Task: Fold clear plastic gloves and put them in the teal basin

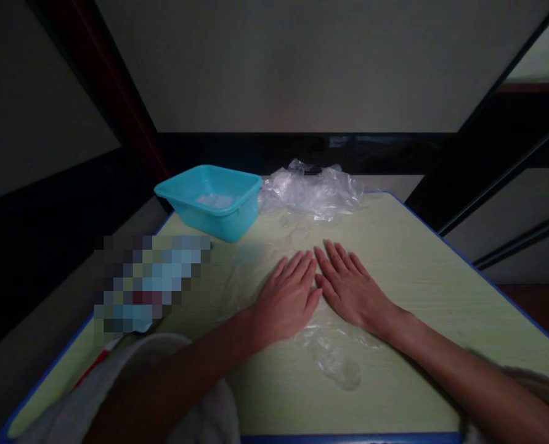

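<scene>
A thin, clear plastic bag (334, 361) lies spread on the table, faint against its pale surface. Both palms press down on it. My left hand (290, 296) rests flat, fingers pointing away from me. Close beside it lies my right hand (352, 287), also flat with fingers stretched out, the two thumbs almost meeting. Neither hand grips anything. Parts of the bag under the hands are hidden, and its far edges are hard to make out.
A turquoise plastic basin (237, 222) with something pale inside stands at the back left. Next to it sits a crumpled heap of clear plastic bags (311, 191). A blurred-out patch (158, 283) covers items at the left. The table (422, 296) has a blue edge; a wall stands behind it.
</scene>
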The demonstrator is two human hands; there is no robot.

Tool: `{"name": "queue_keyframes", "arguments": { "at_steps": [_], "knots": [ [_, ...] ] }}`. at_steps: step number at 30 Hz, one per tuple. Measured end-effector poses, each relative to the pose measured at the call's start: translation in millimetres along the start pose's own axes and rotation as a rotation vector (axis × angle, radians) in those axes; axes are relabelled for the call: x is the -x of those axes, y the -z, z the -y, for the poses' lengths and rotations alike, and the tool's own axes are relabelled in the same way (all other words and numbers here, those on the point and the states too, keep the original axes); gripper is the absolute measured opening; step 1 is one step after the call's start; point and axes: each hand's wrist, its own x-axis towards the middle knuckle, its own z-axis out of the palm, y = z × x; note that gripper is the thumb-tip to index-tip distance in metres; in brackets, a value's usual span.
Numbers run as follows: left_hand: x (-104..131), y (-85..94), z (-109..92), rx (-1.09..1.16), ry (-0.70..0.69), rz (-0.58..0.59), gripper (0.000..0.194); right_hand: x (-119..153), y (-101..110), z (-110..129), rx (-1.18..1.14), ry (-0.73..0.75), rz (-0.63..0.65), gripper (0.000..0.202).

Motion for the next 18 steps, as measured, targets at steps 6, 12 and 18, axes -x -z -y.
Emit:
{"name": "queue_keyframes", "arguments": {
  "at_steps": [6,12,18],
  "knots": [
    [2.9,2.0,6.5,-0.017,0.012,0.014,0.051,-0.1,-3.5,-0.9,-0.003,-0.001,-0.036,0.057],
    [5.6,3.9,22.7,-0.053,0.067,-0.002,0.048,-0.8,0.1,0.4,-0.005,-0.010,0.002,0.058],
    [8.6,8.3,36.6,-0.069,0.148,-0.005,0.046,-0.9,4.4,2.5,0.013,-0.025,0.050,0.057]
  ]
}}
